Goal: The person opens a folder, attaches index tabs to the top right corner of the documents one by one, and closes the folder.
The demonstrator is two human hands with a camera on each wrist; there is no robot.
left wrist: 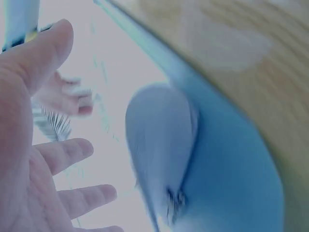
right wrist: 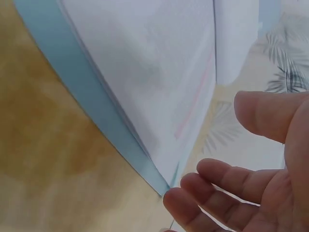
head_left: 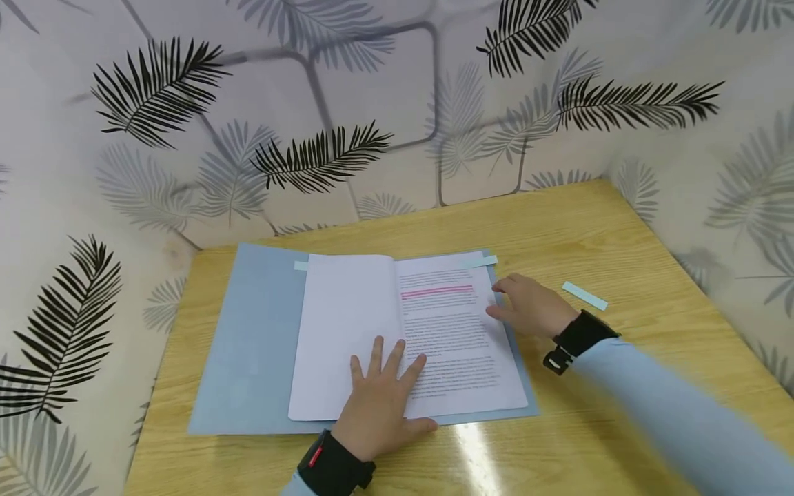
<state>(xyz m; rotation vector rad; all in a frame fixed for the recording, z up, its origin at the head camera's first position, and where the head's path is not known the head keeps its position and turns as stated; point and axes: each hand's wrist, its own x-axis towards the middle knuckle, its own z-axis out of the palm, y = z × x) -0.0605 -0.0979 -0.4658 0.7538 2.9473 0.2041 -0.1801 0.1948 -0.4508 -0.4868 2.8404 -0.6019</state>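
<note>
Pink-marked page (head_left: 455, 331), print (head_left: 446, 368) apparently illegible; left grip (head_left: 380, 406) splayed wide, right grip (head_left: 529, 304) loosely parted, both empty

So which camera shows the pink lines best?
The head view: the pink lines look bright and whole on the printed page. The right wrist shows them as a faint streak; left wrist, none I can see.

Behind the wooden table (head_left: 558, 224), and at its left and right sides, there is a pale covering (head_left: 378, 96) with printed leaves (head_left: 158, 95). Some leaves are black, others are soft grey. Between them run grey lines (head_left: 435, 83) with rounded corners. The table top is yellowish with visible grain, and in its nearer part a white reflection of light (head_left: 476, 455) shines.
</note>
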